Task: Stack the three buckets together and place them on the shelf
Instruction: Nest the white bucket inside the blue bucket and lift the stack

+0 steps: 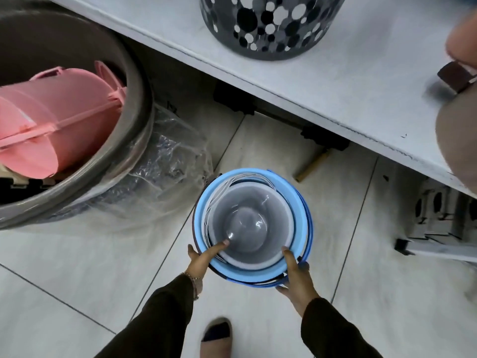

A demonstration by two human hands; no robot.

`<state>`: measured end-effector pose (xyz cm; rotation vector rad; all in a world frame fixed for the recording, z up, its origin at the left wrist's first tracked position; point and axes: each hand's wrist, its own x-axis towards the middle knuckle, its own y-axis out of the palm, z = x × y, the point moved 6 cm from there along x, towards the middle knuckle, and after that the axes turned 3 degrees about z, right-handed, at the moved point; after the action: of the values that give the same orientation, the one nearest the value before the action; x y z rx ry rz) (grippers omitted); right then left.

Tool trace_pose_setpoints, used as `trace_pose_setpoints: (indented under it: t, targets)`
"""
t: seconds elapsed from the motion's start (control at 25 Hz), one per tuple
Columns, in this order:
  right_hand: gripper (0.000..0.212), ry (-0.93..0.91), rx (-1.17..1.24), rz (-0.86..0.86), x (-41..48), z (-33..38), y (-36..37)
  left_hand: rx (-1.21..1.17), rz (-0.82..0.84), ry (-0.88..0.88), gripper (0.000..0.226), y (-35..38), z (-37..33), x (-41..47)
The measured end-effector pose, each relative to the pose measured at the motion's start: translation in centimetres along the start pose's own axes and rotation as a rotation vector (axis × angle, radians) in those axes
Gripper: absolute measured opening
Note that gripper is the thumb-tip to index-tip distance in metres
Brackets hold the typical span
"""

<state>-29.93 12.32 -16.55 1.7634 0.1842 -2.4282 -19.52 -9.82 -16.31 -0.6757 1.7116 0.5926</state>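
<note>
A nested stack of buckets (296,202) is held above the tiled floor, seen from the top: a light blue outer rim, a darker blue one just under it, and a grey-white bucket (247,228) inside with white wire handles. My left hand (202,259) grips the near-left rim, thumb hooked inside. My right hand (296,277) grips the near-right rim, a finger over the edge. The white shelf (322,81) runs diagonally above and to the right of the stack.
A grey dotted basket (268,24) stands on the shelf. At the left a big grey tub (134,130) wrapped in clear plastic holds a pink bucket (59,120). Another person's arm with a watch (456,76) is at the right edge. A folded ladder (438,223) lies under the shelf.
</note>
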Motion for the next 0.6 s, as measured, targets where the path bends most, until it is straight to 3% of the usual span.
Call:
trace_pose_setpoints:
  t: [0.2,0.4,0.6]
  targets:
    - [0.05,-0.128,0.023,-0.112,-0.1,0.1,0.4,0.011,0.001,0.065,0.131,-0.7,-0.4,0.3]
    - [0.042,-0.155,0.018,-0.096,-1.7,0.0,1.3,-0.061,-0.143,0.173,0.08,-2.3,-0.9,-2.0]
    - [0.038,-0.251,0.072,-0.164,-9.5,-3.2,2.2,0.053,-0.197,0.263,0.052,-5.4,0.3,-9.1]
